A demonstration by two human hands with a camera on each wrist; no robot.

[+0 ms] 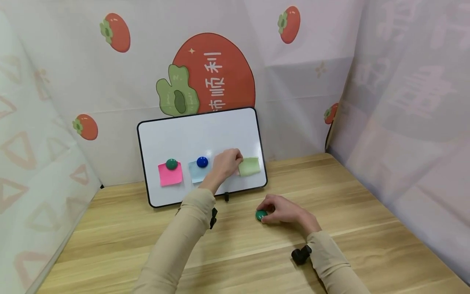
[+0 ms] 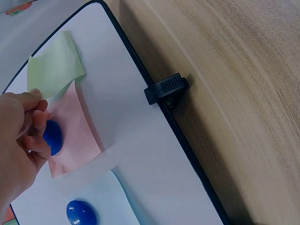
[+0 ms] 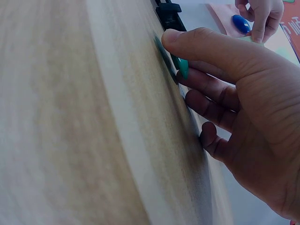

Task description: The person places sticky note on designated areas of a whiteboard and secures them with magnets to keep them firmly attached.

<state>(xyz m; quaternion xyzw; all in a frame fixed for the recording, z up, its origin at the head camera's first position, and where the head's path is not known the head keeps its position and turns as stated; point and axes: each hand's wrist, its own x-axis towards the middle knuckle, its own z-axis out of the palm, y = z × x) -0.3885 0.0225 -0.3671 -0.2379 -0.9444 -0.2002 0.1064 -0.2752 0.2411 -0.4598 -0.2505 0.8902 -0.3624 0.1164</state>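
Note:
My left hand (image 1: 227,162) is at the whiteboard (image 1: 198,132), thumb and finger pinching the edge of a pale green sticky note (image 1: 249,167). In the left wrist view that note overlaps a pale pink sticky note (image 2: 78,140), which carries a blue round magnet (image 2: 53,138) partly hidden by my curled fingers. Low over the table, in front of the board, my right hand (image 1: 285,210) grips a green round magnet (image 1: 260,216) between thumb and fingers. The right wrist view shows this magnet edge-on, close to the wood.
Further left on the board, a bright pink note (image 1: 170,177) hangs under another green magnet (image 1: 171,164), and a light blue note (image 1: 196,175) under a blue magnet (image 1: 202,162). A black clip (image 2: 166,89) sits on the board's lower edge. Behind stands a printed cloth backdrop (image 1: 301,81).

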